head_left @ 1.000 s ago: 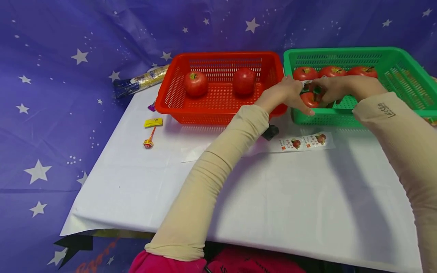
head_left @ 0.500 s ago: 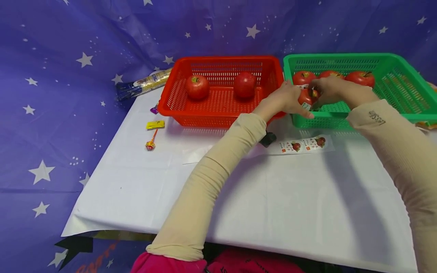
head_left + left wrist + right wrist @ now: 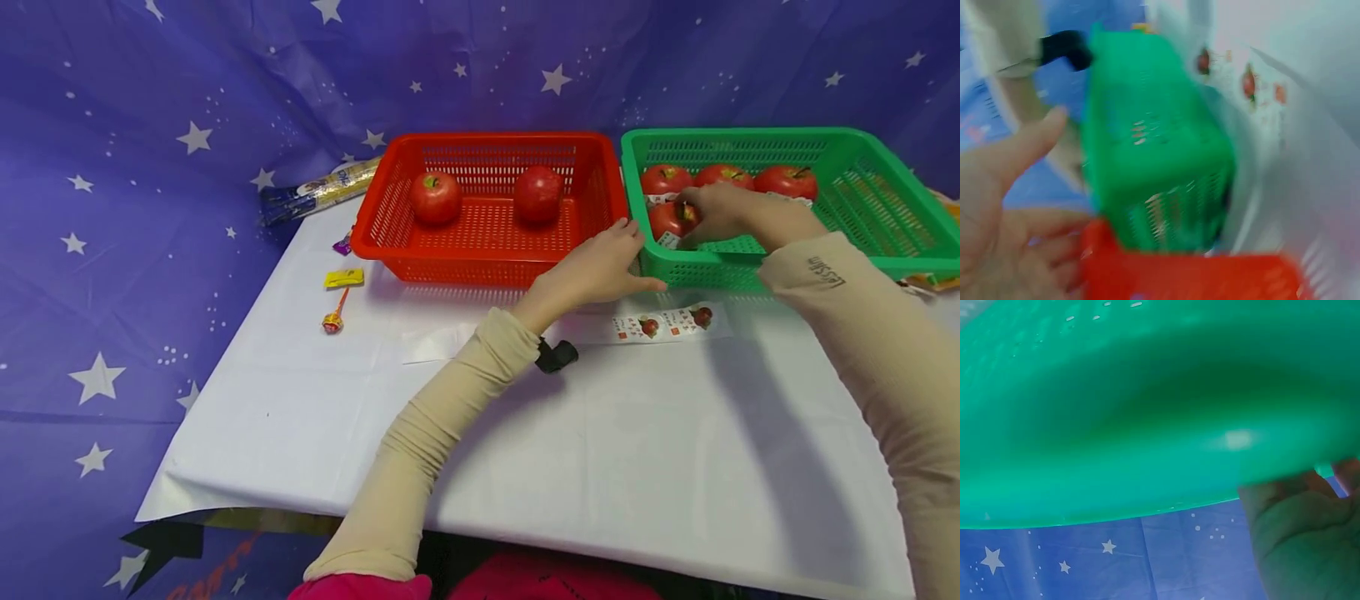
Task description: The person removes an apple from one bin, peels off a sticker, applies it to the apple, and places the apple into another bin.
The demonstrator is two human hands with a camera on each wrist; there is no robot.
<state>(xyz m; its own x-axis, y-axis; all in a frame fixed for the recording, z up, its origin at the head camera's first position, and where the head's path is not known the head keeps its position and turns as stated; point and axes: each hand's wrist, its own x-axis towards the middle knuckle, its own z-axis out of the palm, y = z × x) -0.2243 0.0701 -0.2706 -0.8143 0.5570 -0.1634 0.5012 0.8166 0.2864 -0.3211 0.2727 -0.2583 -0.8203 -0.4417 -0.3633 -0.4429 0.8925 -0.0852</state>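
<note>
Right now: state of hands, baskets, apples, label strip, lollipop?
Left hand: open, holding nothing
Right hand: curled over front apple
Front apple: in green basket, white label at its front
Red basket: upright, two apples inside
Green basket: upright, four apples showing
Label strip: flat on table
Lollipop: lying on its side

The head view is evenly bright and fairly crisp; overhead light drops a soft grey shadow of the beige fabric right sleeve (image 3: 877, 358) onto the white tablecloth (image 3: 615, 433) toward four o'clock. Motion smears the left-wrist view, from the perforated green plastic basket (image 3: 1160, 156) at centre to the bare left hand (image 3: 991, 225) at eight. Dimmer, the right-wrist view has the basket out of focus, glare at three and the bare right hand (image 3: 1310, 537) shaded at four.
</note>
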